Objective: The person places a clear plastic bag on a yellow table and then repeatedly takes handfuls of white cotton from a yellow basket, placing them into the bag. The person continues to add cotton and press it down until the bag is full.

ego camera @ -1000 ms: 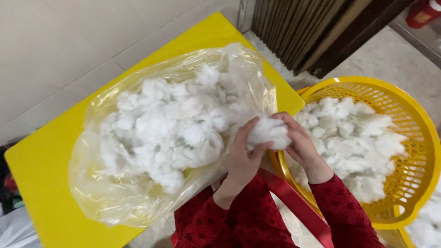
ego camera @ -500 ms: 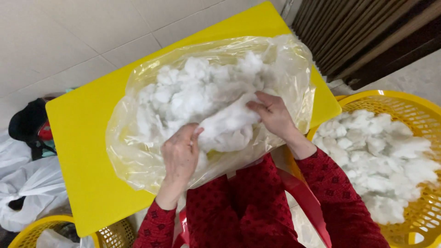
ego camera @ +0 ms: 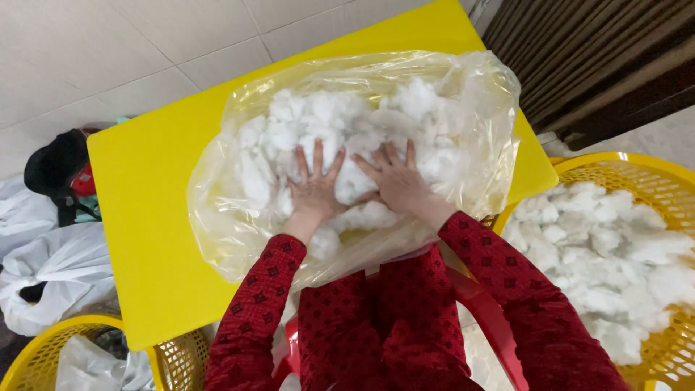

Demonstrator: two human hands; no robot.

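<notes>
Yellow table [ego camera: 145,217], square-cornered, flat top, set at an angle on a pale tiled floor [ego camera: 108,51]. Lying directly on it: one clear plastic bag [ego camera: 478,94], open toward the near edge, stuffed with white cotton [ego camera: 318,116]. Bag covers the table's right half and overhangs the near edge; the left half is bare yellow. On the floor beside the table: yellow basket [ego camera: 673,181] at right, white bags [ego camera: 51,268] at left.

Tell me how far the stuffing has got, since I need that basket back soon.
The clear plastic bag on the yellow table already holds a deep heap of white fluff. Both hands, left hand and right hand, press flat on it. The yellow basket holds much more.
</notes>
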